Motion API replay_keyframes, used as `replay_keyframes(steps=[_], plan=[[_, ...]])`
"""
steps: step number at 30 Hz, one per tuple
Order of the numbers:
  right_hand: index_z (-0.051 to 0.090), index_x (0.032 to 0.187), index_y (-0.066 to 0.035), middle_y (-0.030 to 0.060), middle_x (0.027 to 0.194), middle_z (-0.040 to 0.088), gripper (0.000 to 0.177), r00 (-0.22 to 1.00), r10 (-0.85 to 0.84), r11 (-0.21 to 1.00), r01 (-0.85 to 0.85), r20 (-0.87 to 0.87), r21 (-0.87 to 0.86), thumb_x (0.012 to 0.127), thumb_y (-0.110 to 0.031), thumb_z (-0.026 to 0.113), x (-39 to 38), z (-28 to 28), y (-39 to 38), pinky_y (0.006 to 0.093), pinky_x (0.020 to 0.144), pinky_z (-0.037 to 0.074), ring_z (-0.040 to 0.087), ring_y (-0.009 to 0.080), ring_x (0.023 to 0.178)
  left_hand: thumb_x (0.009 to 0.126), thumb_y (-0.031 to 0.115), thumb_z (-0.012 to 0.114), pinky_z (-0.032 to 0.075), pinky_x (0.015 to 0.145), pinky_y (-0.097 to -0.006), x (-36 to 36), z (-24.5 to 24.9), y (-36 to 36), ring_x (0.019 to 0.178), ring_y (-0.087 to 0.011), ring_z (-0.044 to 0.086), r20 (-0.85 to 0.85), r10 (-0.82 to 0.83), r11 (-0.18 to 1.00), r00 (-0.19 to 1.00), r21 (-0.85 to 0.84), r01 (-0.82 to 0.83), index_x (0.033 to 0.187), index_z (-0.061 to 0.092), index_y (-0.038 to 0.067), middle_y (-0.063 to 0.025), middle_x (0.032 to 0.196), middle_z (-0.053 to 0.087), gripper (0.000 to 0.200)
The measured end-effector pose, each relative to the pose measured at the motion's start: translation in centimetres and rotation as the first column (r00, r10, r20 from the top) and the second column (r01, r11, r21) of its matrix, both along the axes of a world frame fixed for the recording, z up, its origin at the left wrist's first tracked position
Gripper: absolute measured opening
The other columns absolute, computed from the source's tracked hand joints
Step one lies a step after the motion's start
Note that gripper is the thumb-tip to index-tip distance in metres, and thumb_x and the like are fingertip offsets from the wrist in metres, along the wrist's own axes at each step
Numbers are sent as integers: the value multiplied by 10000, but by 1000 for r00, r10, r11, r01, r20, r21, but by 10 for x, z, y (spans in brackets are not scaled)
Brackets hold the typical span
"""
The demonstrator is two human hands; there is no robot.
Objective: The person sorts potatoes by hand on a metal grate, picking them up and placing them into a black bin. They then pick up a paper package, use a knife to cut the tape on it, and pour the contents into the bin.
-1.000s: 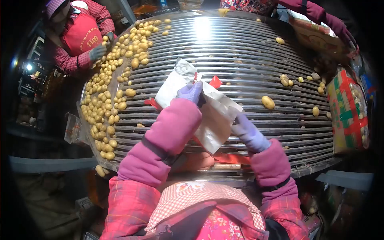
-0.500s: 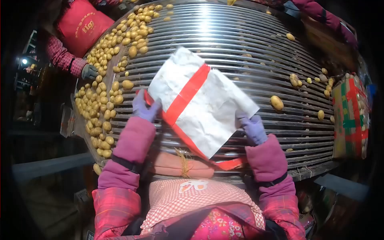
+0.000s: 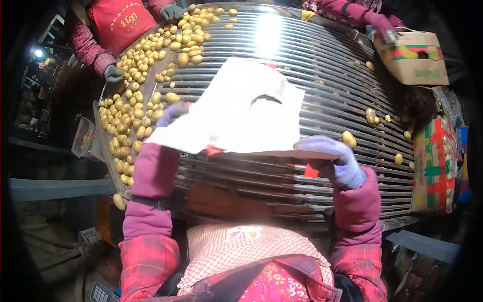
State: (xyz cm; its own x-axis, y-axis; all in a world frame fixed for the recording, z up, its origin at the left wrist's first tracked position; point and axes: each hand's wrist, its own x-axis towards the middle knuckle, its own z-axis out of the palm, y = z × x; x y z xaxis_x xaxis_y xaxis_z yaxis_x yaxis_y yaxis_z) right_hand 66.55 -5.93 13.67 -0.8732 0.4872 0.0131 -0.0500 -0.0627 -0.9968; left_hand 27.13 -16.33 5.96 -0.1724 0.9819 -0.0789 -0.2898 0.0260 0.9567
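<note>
A large white sheet (image 3: 251, 116) with red strips at its edges is held up over a metal roller table (image 3: 352, 181). My left hand (image 3: 171, 115), in a purple glove, is closed on the sheet's left side, partly hidden behind it. My right hand (image 3: 338, 156), gloved likewise, grips the sheet's lower right edge, with a red strip hanging below. Many potatoes (image 3: 121, 121) lie to the left of the sheet, and a single potato (image 3: 348, 139) rests on the rollers just beyond my right hand.
At the back left stands a person in a red apron (image 3: 121, 25), gloved hands near the potatoes. Another person's hand at the back right holds a cardboard box (image 3: 417, 70). A taped carton (image 3: 427, 171) stands at the right edge. Metal bars lie at both lower sides.
The sheet has been lifted and tilted, hiding its red cross strip. My left hand has moved up and left, my right hand slightly right. A cardboard box has appeared at the back right.
</note>
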Motion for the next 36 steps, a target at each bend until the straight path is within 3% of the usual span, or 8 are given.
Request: replay_keyframes(steps=[1,4,6,7,14,21,28,36], plan=[[607,1182,-21,43,1070,633,312,992,-104,992,98,71,79,870,-24,613,12,-28,-7,274,856,474,583,127,973,892,135,603,547,725,-278,-55,-82,-9,844,-166,653,-553,-9,909,833,342,237,1090,630,50,-42,944,668,217],[616,1167,-39,1,1040,638,311,951,-171,980,191,258,-56,860,-56,664,39,-74,-23,272,868,466,569,92,980,841,68,640,470,908,-319,-8,-125,-45,1113,-188,558,42,89,994,995,-65,-86,1186,584,49,-119,1226,567,350],[617,1172,-34,-5,1047,644,316,930,-207,968,239,305,-73,864,-80,669,43,-73,-31,275,872,464,570,94,977,830,45,636,457,936,-345,-10,-131,-44,1143,-189,536,-913,17,998,408,42,53,1193,581,50,-117,1267,540,367],[615,1175,-26,3,1066,645,315,920,-227,954,275,321,-115,870,-91,663,45,-67,-29,275,874,464,574,97,978,871,89,631,485,888,-289,-2,-134,-41,1053,-154,582,-368,19,1000,930,23,-12,1211,575,66,-48,1158,605,345],[582,1198,1,71,1068,655,388,799,-504,786,582,327,-209,923,-270,554,42,-67,11,301,868,484,622,175,966,867,117,636,467,877,-278,34,-125,-43,1012,-139,585,-211,-298,887,931,-421,188,1192,597,52,-45,1101,633,333],[542,1229,-1,65,1148,597,408,928,-345,937,332,142,107,926,-268,600,66,-147,19,295,936,431,551,134,1033,856,133,584,448,868,-300,44,-101,-18,960,-142,571,-258,-166,925,952,-375,60,1185,570,-17,-71,1051,646,362],[664,1032,-9,-3,892,655,233,715,-443,817,570,541,-85,886,-191,679,47,-148,11,237,757,461,570,70,811,868,122,582,485,739,-261,51,-121,-15,828,-94,555,-335,-171,948,927,-313,62,1156,584,23,-1,960,613,305],[666,1052,14,-2,874,648,338,622,-463,762,643,631,-75,884,-279,670,21,-141,41,213,705,433,532,68,762,871,238,558,493,578,-249,70,-91,7,724,-100,573,-242,25,698,970,-691,-190,1095,600,21,-38,841,622,315]])
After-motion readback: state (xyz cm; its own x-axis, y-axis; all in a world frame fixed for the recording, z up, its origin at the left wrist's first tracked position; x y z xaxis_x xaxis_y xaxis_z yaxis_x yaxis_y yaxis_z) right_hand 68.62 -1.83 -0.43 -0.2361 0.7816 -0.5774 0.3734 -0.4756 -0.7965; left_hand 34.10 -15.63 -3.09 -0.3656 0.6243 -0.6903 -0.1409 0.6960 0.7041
